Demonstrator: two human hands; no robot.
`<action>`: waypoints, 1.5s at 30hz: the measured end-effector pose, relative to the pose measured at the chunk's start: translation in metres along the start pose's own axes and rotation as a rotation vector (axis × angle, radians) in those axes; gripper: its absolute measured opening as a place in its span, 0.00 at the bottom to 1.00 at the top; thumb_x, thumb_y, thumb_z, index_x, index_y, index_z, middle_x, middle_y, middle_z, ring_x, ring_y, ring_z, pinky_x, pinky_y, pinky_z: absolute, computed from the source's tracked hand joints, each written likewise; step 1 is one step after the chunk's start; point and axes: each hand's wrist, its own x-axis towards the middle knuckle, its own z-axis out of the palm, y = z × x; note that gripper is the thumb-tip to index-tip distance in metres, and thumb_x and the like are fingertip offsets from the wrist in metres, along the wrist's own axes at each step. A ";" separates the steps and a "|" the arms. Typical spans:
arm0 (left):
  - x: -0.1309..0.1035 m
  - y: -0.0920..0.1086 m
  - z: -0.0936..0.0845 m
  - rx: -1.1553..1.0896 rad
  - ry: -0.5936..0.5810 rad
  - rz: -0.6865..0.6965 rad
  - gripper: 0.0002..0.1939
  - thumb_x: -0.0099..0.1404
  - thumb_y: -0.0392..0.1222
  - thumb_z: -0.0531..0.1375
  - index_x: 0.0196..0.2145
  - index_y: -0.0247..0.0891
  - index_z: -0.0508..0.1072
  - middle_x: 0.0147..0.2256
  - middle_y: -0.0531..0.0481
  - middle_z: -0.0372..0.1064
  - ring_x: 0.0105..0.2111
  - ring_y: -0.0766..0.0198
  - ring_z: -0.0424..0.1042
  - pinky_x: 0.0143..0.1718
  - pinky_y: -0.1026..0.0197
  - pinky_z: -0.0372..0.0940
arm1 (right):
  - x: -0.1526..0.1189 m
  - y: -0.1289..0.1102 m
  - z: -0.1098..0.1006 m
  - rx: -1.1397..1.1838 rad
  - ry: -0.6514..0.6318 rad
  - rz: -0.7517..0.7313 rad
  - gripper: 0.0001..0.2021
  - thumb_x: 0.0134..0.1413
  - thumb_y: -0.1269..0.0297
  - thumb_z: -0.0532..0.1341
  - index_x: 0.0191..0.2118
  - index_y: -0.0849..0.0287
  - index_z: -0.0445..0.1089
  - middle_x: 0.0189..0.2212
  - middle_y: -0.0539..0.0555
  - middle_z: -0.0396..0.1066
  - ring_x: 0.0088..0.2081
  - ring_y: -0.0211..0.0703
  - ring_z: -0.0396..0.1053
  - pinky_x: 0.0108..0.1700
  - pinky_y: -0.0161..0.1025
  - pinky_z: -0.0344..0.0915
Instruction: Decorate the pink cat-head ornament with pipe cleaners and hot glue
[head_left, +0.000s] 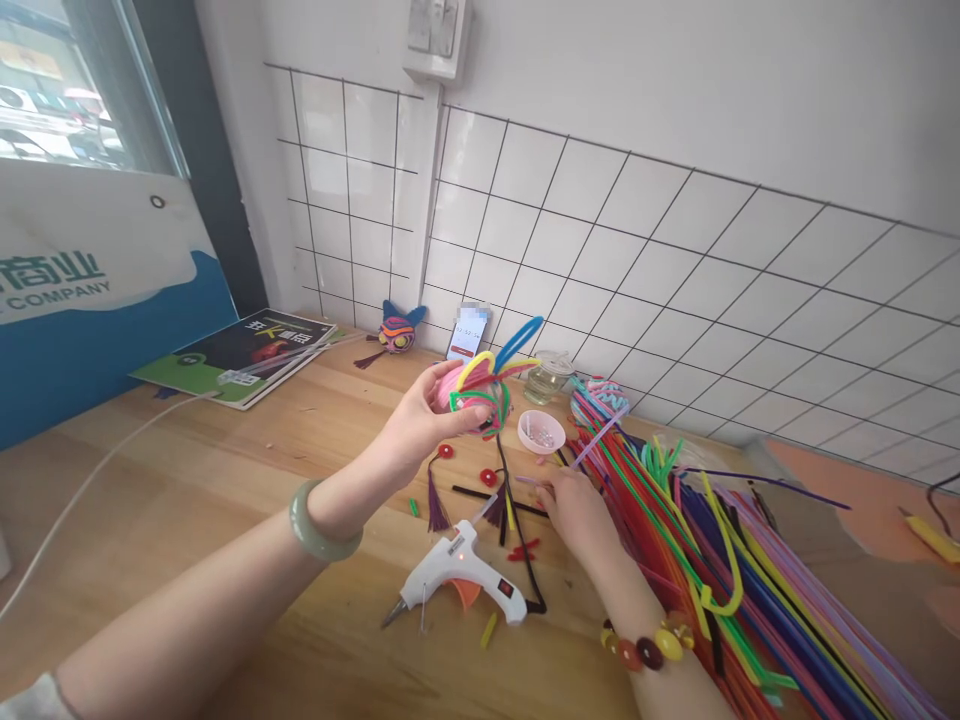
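Note:
My left hand is closed around a pink ball-shaped pipe-cleaner craft, held above the table. Yellow, green and red loops cover it, and a blue loop sticks up from its top. Over by the bundle of pipe cleaners, my right hand pinches a light purple pipe cleaner, whose short end pokes out left of the fingertips. A white glue gun lies between my forearms. Two purple tassels with red discs rest behind it, among cut black and red pieces.
Many coloured pipe cleaners spread along the right side. A pink bowl of small bits and a glass jar stand at the back. Also there are a phone, a finished-looking mask ornament, a book and a white cable.

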 end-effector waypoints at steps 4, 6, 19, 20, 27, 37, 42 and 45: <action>-0.004 -0.001 0.005 -0.001 -0.043 -0.051 0.36 0.51 0.41 0.71 0.55 0.38 0.63 0.50 0.41 0.69 0.44 0.57 0.72 0.42 0.58 0.67 | 0.001 0.011 0.001 -0.024 0.084 -0.024 0.09 0.53 0.73 0.58 0.27 0.62 0.74 0.32 0.63 0.75 0.38 0.53 0.72 0.43 0.46 0.64; -0.006 0.001 0.006 0.009 -0.054 -0.057 0.35 0.51 0.41 0.71 0.54 0.38 0.63 0.50 0.42 0.69 0.43 0.57 0.72 0.41 0.59 0.67 | 0.000 0.015 -0.016 0.002 0.135 -0.045 0.09 0.55 0.70 0.57 0.29 0.60 0.74 0.30 0.59 0.76 0.35 0.50 0.72 0.40 0.43 0.65; -0.022 -0.005 0.022 0.002 -0.208 -0.108 0.33 0.50 0.37 0.71 0.51 0.38 0.63 0.48 0.45 0.68 0.43 0.60 0.71 0.44 0.58 0.67 | -0.051 -0.076 -0.080 0.108 0.775 -0.624 0.09 0.52 0.80 0.62 0.37 0.59 0.69 0.25 0.52 0.71 0.28 0.41 0.67 0.34 0.42 0.65; -0.023 -0.005 0.023 0.001 -0.219 -0.114 0.32 0.50 0.37 0.71 0.51 0.38 0.63 0.47 0.45 0.68 0.43 0.61 0.71 0.43 0.58 0.67 | -0.051 -0.078 -0.078 0.080 0.791 -0.630 0.10 0.52 0.80 0.62 0.38 0.60 0.69 0.25 0.52 0.70 0.28 0.42 0.66 0.33 0.43 0.65; -0.027 -0.002 0.028 -0.019 -0.273 -0.163 0.31 0.51 0.36 0.70 0.51 0.38 0.64 0.44 0.48 0.70 0.40 0.64 0.70 0.40 0.62 0.67 | -0.050 -0.073 -0.074 0.025 0.786 -0.665 0.12 0.51 0.82 0.63 0.41 0.63 0.69 0.26 0.55 0.71 0.29 0.43 0.66 0.33 0.44 0.67; -0.029 -0.002 0.029 0.026 -0.284 -0.168 0.32 0.51 0.37 0.70 0.52 0.39 0.63 0.45 0.46 0.70 0.42 0.61 0.71 0.43 0.58 0.66 | -0.049 -0.069 -0.074 -0.014 0.722 -0.716 0.13 0.53 0.81 0.61 0.45 0.68 0.71 0.26 0.56 0.69 0.31 0.44 0.64 0.34 0.45 0.66; -0.028 -0.003 0.029 0.017 -0.290 -0.161 0.31 0.50 0.36 0.70 0.50 0.38 0.64 0.43 0.46 0.71 0.40 0.60 0.72 0.41 0.58 0.67 | -0.050 -0.068 -0.077 -0.053 0.688 -0.727 0.12 0.55 0.79 0.60 0.45 0.67 0.71 0.27 0.55 0.68 0.32 0.45 0.63 0.34 0.45 0.66; -0.028 -0.001 0.030 0.022 -0.278 -0.183 0.31 0.50 0.36 0.70 0.50 0.39 0.65 0.42 0.46 0.71 0.40 0.59 0.72 0.39 0.58 0.67 | -0.051 -0.069 -0.079 -0.092 0.665 -0.722 0.12 0.57 0.78 0.60 0.46 0.66 0.71 0.27 0.55 0.67 0.33 0.46 0.63 0.36 0.47 0.66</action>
